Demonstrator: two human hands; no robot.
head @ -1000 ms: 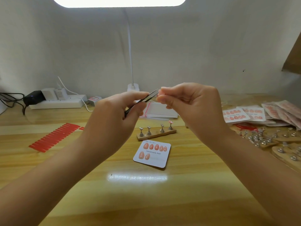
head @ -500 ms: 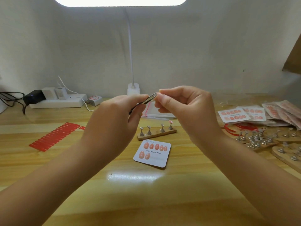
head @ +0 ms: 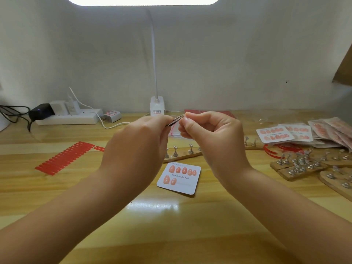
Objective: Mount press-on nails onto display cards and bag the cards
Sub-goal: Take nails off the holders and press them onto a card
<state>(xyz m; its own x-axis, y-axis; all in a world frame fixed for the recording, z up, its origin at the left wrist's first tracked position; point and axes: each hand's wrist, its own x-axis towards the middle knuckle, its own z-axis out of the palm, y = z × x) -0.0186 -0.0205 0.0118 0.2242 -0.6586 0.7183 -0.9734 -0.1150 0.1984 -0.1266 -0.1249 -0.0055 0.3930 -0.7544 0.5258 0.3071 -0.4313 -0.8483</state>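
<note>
The wooden desk (head: 57,187) fills the view, with a white lamp (head: 157,107) standing at its back edge and a power strip (head: 70,117) to the left. On the right lies a heap of finished cards in bags (head: 331,130), with wooden stands (head: 299,166) carrying metal nail holders in front of them. A sheet of red strips (head: 64,158) lies on the left. Both my hands are raised above the middle of the desk. My left hand (head: 137,149) grips a pair of tweezers (head: 176,120), tips pointing right. My right hand (head: 211,138) has its fingers curled, thumb and forefinger pinched at the tweezer tips; what they hold is too small to tell. Below, the display card (head: 187,181) lies flat with seven pink nails (head: 182,170) on it, just in front of a small stand (head: 182,154).
</note>
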